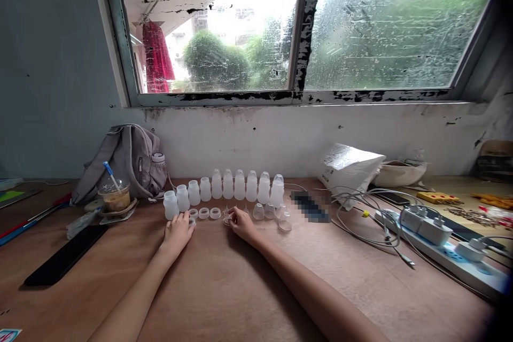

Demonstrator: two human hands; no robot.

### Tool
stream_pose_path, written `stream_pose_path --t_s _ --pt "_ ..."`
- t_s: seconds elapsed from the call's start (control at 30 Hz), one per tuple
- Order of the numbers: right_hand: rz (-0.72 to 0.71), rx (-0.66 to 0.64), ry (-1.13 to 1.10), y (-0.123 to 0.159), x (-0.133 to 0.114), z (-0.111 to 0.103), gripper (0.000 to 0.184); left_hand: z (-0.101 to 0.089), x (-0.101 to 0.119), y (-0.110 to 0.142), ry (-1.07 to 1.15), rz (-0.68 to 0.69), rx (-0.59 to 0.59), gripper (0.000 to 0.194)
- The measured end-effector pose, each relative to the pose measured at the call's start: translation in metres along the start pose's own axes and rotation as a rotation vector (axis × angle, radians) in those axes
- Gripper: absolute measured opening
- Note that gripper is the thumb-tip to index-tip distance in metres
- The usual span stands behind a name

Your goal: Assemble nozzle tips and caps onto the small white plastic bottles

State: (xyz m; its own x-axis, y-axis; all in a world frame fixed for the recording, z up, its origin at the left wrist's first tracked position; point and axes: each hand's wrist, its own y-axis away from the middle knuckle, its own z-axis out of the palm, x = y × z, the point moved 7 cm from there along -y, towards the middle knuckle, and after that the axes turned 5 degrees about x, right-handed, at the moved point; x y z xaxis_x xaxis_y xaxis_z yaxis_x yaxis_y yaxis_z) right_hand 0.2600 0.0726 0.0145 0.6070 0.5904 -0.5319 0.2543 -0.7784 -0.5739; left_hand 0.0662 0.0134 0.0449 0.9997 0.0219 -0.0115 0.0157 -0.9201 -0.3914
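Beneath the window (224,37), the wooden table (224,288) carries your upright bottles in one curved row: open bottles (183,200) left, capped bottles (239,189) right, probably to keep the two kinds apart. White rings (204,217) and clear caps (258,212) lie in front, likely grouped for easy reach. Your left hand (177,231) curls beside the leftmost rings; your right hand (242,223) bends its fingers over small clear pieces (226,219). I cannot tell whether either pinches anything.

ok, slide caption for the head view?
Left hand beside white rings, right hand at small clear parts, in front of a row of bottles.
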Motion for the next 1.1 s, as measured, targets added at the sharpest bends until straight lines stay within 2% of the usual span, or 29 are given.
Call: stream_pose_path --t_s 0.37,0.6,0.73,0.97,1.1 --pt "0.022 0.031 -0.070 -0.001 -0.001 -0.006 0.013 0.002 -0.002 -0.002 0.033 0.013 0.040 0.028" --pt "0.016 0.048 -0.117 0.005 -0.009 -0.026 0.020 -0.009 0.018 -0.004 0.222 0.116 0.219 0.023" --pt "-0.004 0.037 -0.141 0.020 -0.007 -0.049 0.019 -0.016 0.037 -0.033 0.205 0.176 0.271 0.026" --pt "0.035 0.040 -0.161 0.046 0.004 -0.086 0.018 -0.025 0.071 -0.118 0.175 0.142 0.317 0.046" --pt "0.090 0.070 -0.179 0.050 0.012 -0.099 0.017 -0.022 0.083 -0.140 0.179 0.127 0.333 0.044"
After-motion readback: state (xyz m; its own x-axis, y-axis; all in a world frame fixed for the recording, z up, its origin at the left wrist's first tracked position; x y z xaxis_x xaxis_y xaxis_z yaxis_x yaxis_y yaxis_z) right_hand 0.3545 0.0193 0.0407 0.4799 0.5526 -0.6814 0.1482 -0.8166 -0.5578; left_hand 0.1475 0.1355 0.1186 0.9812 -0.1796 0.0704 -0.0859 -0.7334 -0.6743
